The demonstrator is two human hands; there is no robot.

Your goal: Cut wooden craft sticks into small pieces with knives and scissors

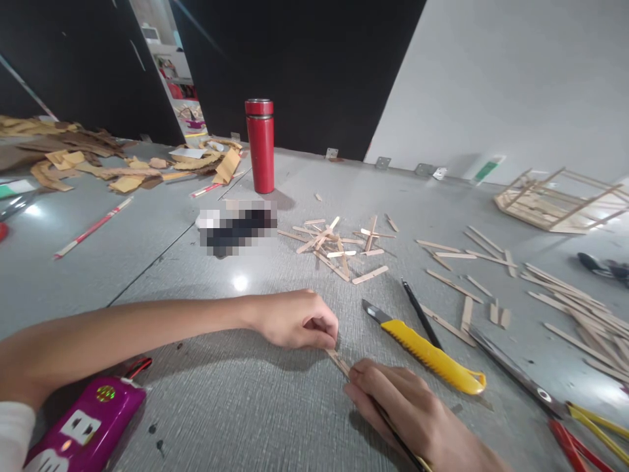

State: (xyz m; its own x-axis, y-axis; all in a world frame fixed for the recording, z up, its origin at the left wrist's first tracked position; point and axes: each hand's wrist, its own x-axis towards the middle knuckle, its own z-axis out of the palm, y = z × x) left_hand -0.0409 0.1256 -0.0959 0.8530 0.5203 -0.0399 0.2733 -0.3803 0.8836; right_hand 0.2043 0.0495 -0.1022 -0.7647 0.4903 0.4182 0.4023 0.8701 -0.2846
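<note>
My left hand (301,321) is closed in a pinch on the upper end of a short wooden craft stick (340,364), low over the grey tabletop. My right hand (400,403) is closed around a slim dark tool (397,440), whose kind I cannot make out. Its tip is hidden beneath the fingers, which meet the stick's lower end. Just right of my hands lie a yellow utility knife (430,354), its blade showing, and a black pen (421,314). Beyond my hands is a loose heap of craft-stick pieces (339,246).
A red flask (260,147) stands near the back panel. Scissors (515,373) and more sticks (574,295) lie at right, before a wooden stick frame (560,203). A purple device (93,419) sits by my left forearm. Torn cardboard (132,164) litters the back left.
</note>
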